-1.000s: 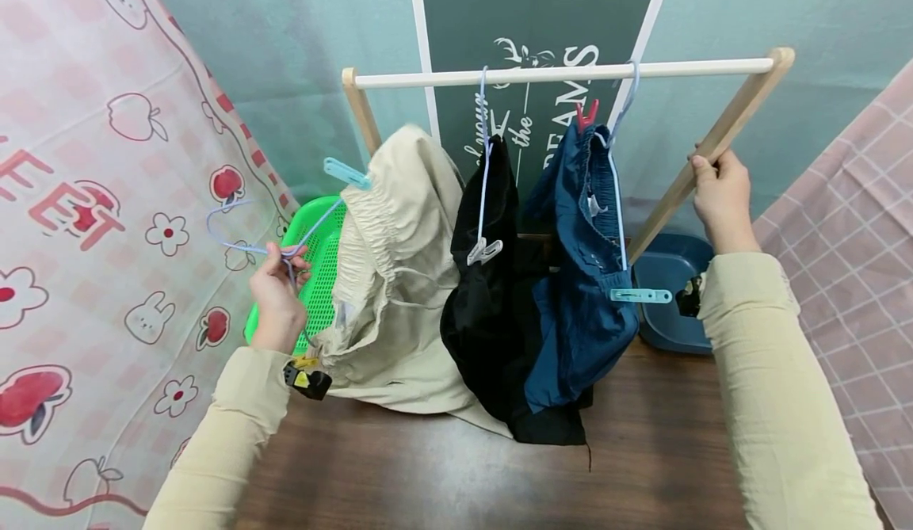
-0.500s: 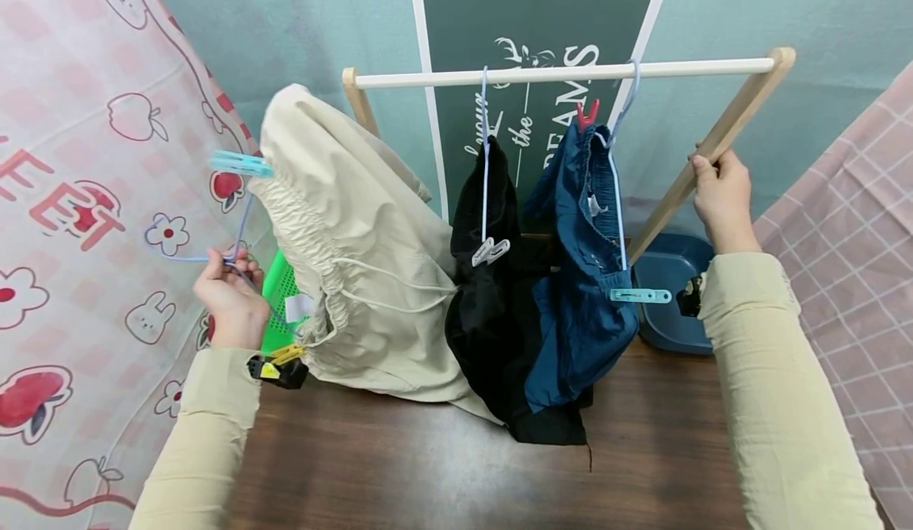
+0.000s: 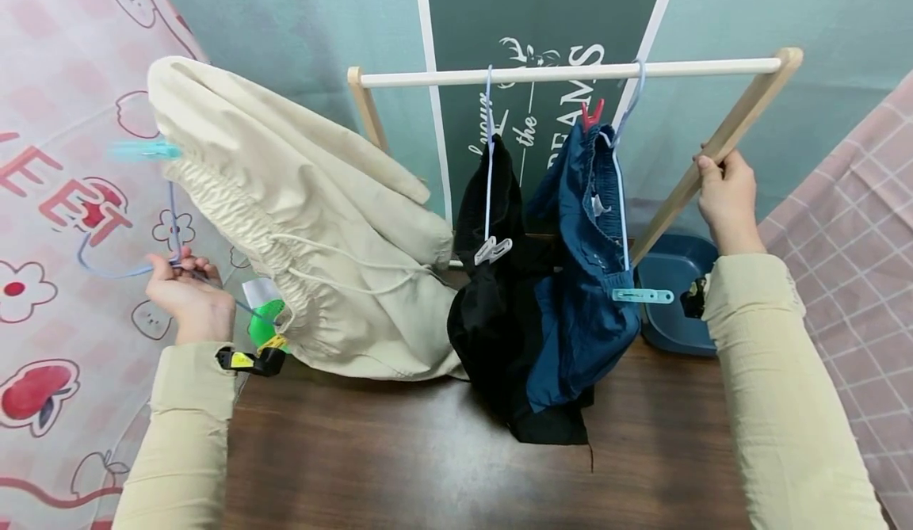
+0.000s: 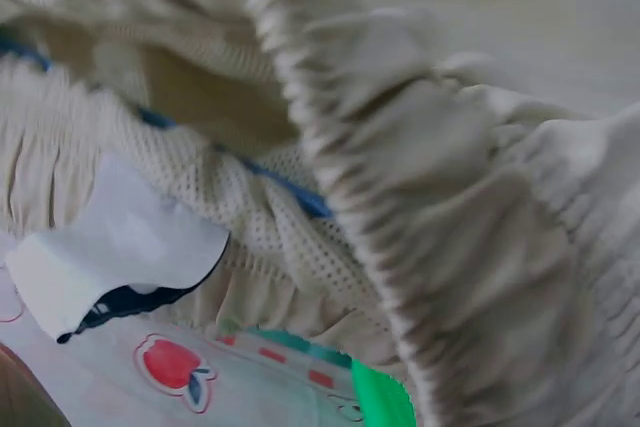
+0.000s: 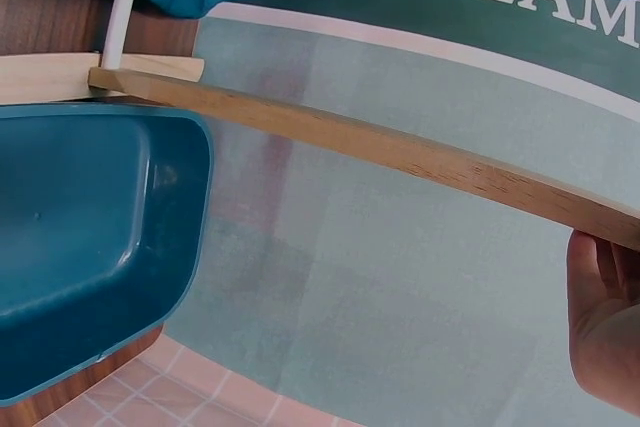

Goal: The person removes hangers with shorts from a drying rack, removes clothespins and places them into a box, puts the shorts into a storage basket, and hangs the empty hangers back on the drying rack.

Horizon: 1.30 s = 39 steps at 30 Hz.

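In the head view my left hand (image 3: pixel 191 296) grips a lavender wire hanger (image 3: pixel 174 217) by the middle, its hook out to the left. Cream drawstring pants (image 3: pixel 314 197) hang on this hanger, pinned at one end by a light-blue clothespin (image 3: pixel 146 150). A yellow clothespin (image 3: pixel 273 343) shows by my left wrist. The left wrist view is filled by the gathered waistband (image 4: pixel 330 177) and a white label (image 4: pixel 130 247). My right hand (image 3: pixel 727 201) grips the wooden leg (image 5: pixel 400 152) of the clothes rack, whose white rail (image 3: pixel 421 78) runs level across the view.
Black pants (image 3: pixel 492 316) and blue pants (image 3: pixel 585 340) hang on the rail from hangers. A blue basin (image 5: pixel 80 217) stands by the rack's right leg. A green basket (image 3: pixel 264 320) is mostly hidden behind the cream pants. Printed curtains (image 3: pixel 43 356) flank the left side.
My left hand has moved left with the hanger, drawing the cream pants left and up, away from the black pants and over the green basket. The right hand stays on the rack leg.
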### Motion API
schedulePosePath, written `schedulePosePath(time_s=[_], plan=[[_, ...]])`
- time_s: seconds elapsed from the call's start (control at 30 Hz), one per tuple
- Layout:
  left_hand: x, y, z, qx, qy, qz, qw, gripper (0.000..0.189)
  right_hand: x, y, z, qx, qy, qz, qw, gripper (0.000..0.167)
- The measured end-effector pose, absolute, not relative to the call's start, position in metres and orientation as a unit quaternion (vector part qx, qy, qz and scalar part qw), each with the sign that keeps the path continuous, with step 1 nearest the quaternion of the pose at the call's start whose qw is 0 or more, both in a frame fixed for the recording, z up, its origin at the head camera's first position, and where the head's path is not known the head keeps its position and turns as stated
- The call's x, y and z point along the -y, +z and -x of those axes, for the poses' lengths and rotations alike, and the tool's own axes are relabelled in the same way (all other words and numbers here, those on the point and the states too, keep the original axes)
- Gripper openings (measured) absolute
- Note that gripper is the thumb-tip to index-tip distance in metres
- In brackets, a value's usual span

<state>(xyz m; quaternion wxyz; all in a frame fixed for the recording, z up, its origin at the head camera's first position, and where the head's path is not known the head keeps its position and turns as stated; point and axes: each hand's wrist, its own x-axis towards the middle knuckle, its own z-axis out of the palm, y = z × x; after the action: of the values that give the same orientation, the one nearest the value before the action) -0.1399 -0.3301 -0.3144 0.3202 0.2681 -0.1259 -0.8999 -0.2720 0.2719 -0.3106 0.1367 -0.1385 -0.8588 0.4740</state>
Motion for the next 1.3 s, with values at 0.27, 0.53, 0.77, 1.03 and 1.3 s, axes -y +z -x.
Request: schedulePosePath(time_s=[0.27, 0.53, 0.77, 1.03, 1.3], plan=[[0.34, -0.3, 0.138, 0.138, -0.877, -0.278, 0.368, 0.046, -0.272, -0.312, 0.272, 0.862, 0.468, 0.142, 0.136, 0.048], [0.34, -0.283, 0.14, 0.166, -0.856, -0.262, 0.415, 0.053, -0.27, -0.312, 0.272, 0.875, 0.445, 0.133, 0.136, 0.05], [0.343, -0.264, 0.147, 0.167, -0.832, -0.241, 0.471, 0.038, -0.27, -0.311, 0.273, 0.87, 0.454, 0.133, 0.134, 0.049], [0.335, -0.251, 0.153, 0.21, -0.793, -0.242, 0.518, 0.032, -0.27, -0.312, 0.272, 0.871, 0.455, 0.131, 0.129, 0.051], [0.327, -0.234, 0.154, 0.234, -0.751, -0.21, 0.581, 0.03, -0.27, -0.312, 0.271, 0.869, 0.463, 0.121, 0.125, 0.051]])
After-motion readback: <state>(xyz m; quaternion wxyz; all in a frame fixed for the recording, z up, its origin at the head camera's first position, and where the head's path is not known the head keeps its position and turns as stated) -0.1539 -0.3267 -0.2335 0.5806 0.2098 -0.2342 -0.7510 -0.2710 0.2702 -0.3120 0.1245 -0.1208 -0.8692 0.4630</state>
